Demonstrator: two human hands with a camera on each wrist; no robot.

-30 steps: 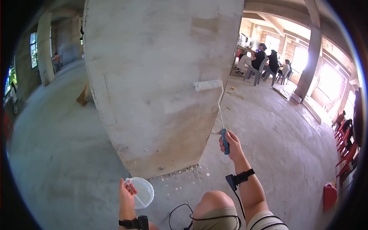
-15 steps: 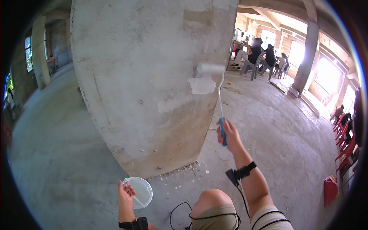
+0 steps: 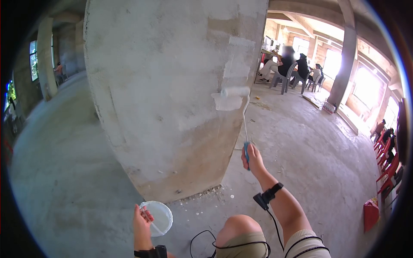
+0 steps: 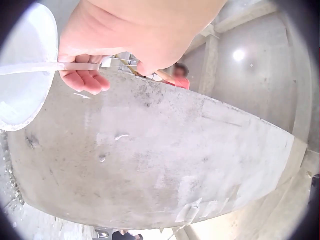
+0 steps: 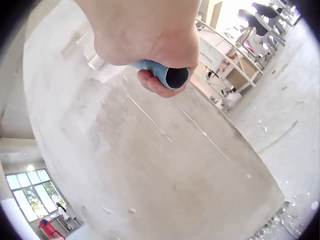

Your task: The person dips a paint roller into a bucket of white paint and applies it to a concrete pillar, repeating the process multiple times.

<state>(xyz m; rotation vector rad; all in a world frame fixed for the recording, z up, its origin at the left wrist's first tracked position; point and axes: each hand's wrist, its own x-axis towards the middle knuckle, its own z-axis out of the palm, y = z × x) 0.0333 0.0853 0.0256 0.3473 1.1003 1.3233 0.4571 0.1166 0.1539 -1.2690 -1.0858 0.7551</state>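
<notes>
My right hand [image 3: 254, 159] grips the blue handle [image 3: 246, 155] of a paint roller. Its white roller sleeve [image 3: 235, 91] lies against the concrete pillar [image 3: 172, 107], near the right edge. Wet white paint shows above the sleeve and just below it. In the right wrist view, fingers [image 5: 160, 87] wrap the handle, whose hollow end faces the camera. Low at the left, my left hand [image 3: 142, 221] holds a white bucket [image 3: 168, 217] by its bail handle [image 4: 30, 67], fingers curled round it. Pale liquid shows inside the bucket.
White flecks and crumbs [image 3: 198, 200] litter the floor at the pillar's foot. A black cable [image 3: 198, 234] loops beside my knee [image 3: 238, 230]. People sit on grey chairs [image 3: 284, 78] at the back right. Red chairs [image 3: 389, 167] line the far right.
The roller went up the pillar, then came back down, leaving a fresh white patch above it. My right hand rose and lowered with it. The left hand and bucket stayed nearly in place.
</notes>
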